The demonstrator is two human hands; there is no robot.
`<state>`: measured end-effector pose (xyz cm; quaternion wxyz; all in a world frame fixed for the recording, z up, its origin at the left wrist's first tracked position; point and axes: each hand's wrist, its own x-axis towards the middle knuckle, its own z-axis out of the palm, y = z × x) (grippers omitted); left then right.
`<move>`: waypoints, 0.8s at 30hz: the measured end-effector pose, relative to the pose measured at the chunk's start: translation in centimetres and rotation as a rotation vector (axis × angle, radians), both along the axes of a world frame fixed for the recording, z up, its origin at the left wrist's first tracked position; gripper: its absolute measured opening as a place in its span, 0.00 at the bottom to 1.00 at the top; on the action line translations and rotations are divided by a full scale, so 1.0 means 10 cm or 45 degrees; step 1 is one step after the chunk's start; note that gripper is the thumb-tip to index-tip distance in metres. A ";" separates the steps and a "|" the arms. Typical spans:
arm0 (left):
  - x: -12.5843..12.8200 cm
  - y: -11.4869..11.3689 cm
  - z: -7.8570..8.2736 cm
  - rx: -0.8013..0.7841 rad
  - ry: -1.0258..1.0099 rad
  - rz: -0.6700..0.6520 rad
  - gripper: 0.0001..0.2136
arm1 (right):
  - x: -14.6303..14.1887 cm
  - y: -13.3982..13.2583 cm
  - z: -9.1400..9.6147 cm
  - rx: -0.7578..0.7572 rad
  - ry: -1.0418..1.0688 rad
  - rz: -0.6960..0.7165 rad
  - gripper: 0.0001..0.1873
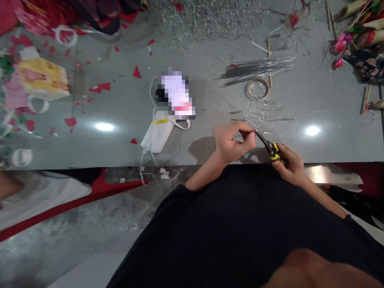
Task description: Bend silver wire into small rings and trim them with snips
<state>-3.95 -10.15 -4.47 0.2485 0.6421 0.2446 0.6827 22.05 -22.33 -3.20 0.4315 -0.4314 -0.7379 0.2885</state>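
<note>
Near the table's front edge, my right hand [289, 164] is closed around yellow-and-black pliers [272, 149], whose jaws point up and left. My left hand [235, 140] pinches a thin wire [255, 130] between thumb and fingertips, right at the tips of the jaws. Whether the jaws grip the wire is too small to tell. Looped thin wires [264, 111] lie on the table just beyond my fingers. Behind them stands a small round dish [257, 89] with white beads in it. A bundle of straight metal wires [258, 70] lies past the dish.
To the left, a phone [178, 94] with a blurred screen leans by a white power bank [157, 134] and its cable. A yellow tissue pack [45, 78] and red scraps lie farther left. Tangled wire [210, 20] covers the back; bamboo pieces [367, 38] sit at right.
</note>
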 end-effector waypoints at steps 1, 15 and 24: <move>0.00 0.00 -0.02 -0.014 0.002 0.002 0.11 | 0.00 0.00 -0.01 0.009 -0.002 -0.006 0.25; -0.01 -0.06 0.01 -0.276 -0.115 -0.128 0.15 | -0.02 0.01 -0.06 -0.004 -0.008 -0.071 0.26; -0.07 -0.09 0.11 -0.657 -0.131 -0.262 0.26 | -0.01 0.02 -0.04 -0.060 0.008 -0.012 0.28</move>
